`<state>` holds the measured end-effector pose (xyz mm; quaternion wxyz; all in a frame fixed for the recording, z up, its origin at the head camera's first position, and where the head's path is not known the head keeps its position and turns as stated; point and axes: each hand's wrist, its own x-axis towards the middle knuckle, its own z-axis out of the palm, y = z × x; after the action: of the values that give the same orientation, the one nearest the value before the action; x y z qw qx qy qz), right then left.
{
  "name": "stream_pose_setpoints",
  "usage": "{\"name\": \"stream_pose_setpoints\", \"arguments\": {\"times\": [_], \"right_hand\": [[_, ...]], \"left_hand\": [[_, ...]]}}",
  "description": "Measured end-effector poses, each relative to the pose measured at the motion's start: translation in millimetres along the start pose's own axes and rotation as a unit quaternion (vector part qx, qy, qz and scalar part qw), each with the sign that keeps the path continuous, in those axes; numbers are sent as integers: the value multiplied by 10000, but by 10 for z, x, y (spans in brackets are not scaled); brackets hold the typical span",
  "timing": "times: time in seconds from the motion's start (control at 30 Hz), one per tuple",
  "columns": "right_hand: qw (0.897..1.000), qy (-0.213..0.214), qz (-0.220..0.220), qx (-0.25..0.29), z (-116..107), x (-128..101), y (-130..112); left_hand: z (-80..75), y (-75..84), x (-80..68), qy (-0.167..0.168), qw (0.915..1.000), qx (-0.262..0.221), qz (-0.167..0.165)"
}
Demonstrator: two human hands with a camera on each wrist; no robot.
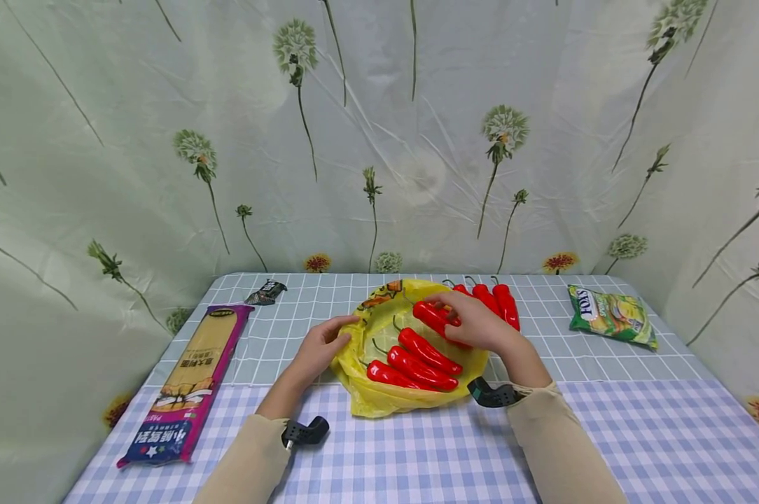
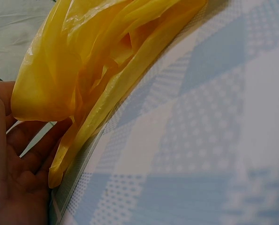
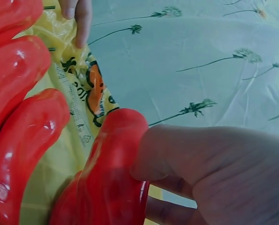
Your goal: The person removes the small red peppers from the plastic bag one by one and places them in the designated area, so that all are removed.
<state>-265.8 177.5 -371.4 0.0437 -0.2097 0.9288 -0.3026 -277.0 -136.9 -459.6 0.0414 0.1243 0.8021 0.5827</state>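
Observation:
A yellow plastic bag [image 1: 411, 399] lies spread on the checked tablecloth with three red chili peppers [image 1: 417, 364] on it. My right hand [image 1: 474, 322] grips another red chili pepper [image 1: 433, 316] over the bag's far side; the right wrist view shows the fingers [image 3: 200, 154] curled round the pepper [image 3: 109, 187]. My left hand [image 1: 323, 343] holds the bag's left edge, and the yellow plastic [image 2: 83, 70] is bunched against the palm [image 2: 8, 183] in the left wrist view. More red peppers [image 1: 496, 301] lie on the table just behind the right hand.
A long purple pasta packet [image 1: 187, 381] lies at the left. A green snack bag [image 1: 613, 315] sits at the far right, and a small dark wrapper [image 1: 266, 292] at the back left. A dandelion-print curtain [image 1: 379, 140] closes off the back and sides of the table.

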Motion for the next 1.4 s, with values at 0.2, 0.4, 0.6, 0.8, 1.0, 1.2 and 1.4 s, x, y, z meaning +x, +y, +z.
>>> {"name": "stream_pose_setpoints", "arguments": {"times": [0.2, 0.4, 0.6, 0.8, 1.0, 1.2, 1.4], "right_hand": [[9998, 152, 47, 99, -47, -15, -25], [9992, 378, 17, 146, -105, -23, -30], [9980, 586, -128, 218, -183, -37, -27], [9959, 831, -187, 316, -232, -69, 2], [9940, 1051, -78, 281, -264, -95, 26], [9925, 1172, 62, 354, -293, -104, 84], [9903, 1247, 170, 585, -333, -127, 128]], "left_hand": [[-9, 1, -7, 20, 9999, 19, 99], [-7, -8, -2, -27, 10000, -6, 79], [-11, -30, 11, -41, 10000, 4, 83], [-16, -30, 17, -50, 9999, -14, 90], [-6, -27, 13, -29, 9999, 34, 119], [-8, -33, 13, -17, 9999, 1, 152], [-12, -30, 8, -48, 9999, -65, 100]]}}
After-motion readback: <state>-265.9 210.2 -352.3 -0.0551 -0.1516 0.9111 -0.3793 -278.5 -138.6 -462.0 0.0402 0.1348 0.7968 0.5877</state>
